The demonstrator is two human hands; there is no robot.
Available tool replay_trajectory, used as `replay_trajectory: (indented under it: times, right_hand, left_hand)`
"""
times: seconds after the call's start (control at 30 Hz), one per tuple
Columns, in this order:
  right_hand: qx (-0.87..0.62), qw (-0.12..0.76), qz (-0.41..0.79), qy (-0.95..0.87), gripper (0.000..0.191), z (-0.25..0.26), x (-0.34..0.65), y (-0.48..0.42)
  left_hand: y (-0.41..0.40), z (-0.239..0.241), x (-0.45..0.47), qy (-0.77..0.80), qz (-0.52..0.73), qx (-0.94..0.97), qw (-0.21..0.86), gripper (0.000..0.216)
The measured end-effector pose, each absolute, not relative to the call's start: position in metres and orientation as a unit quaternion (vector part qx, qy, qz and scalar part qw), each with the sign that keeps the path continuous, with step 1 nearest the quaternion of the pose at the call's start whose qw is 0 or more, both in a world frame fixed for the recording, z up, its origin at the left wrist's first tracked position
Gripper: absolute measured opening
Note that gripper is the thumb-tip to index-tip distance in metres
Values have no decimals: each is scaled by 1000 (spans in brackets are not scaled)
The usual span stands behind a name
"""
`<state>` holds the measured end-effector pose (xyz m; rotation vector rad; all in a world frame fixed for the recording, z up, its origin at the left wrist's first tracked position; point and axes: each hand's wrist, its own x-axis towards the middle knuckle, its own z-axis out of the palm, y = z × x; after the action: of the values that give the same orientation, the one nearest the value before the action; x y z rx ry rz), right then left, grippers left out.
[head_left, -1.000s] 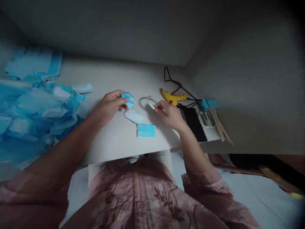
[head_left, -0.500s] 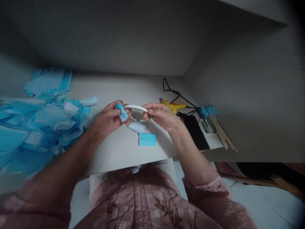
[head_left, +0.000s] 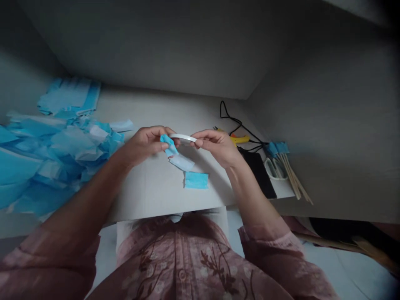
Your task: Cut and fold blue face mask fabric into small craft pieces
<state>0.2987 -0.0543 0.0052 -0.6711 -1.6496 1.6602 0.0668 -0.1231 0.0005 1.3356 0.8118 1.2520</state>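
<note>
My left hand pinches a small folded blue paper piece and touches the rim of a thin white tape roll. My right hand grips the other side of that roll, holding it edge-on above the white table. Just below the hands a pale blue paper strip lies on the table, and a blue paper rectangle rests nearer the front edge.
A heap of blue and white tissue paper fills the table's left side. At the right lie a yellow glue gun with a black cord, a black phone, white scissors and wooden sticks with blue tips.
My right hand lifted the tape roll off the table and brought it to my left hand. Both hands now meet at the roll, which has turned edge-on.
</note>
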Motion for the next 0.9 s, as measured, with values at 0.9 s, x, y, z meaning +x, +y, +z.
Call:
replay_trajectory:
  times: [0.9]
  right_hand:
    - [-229,304,569,-729,27,25,299,-41]
  left_hand:
    - [-126,6,61,396,457,624,494,15]
